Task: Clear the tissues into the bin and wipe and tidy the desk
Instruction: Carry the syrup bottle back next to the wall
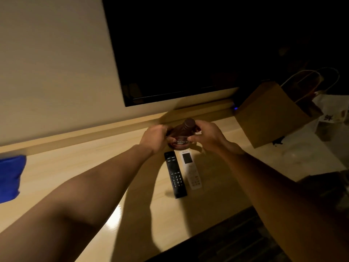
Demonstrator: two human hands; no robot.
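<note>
while both hands grip a brown syrup bottle, the left hand curls its fingers round the bottle's left side and the right hand pinches its right side. black remote and white remote lie side by side on the desk, just below the fingertips. blue cloth lies well left of the left fingers; brown paper bag stands right of the right fingers.

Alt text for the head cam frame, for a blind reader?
The left hand and right hand grip a brown bottle near the back of a pale desk. A black remote and a white remote lie side by side nearer the person. A blue cloth lies far left, a paper bag stands right, a dark TV hangs above.
</note>
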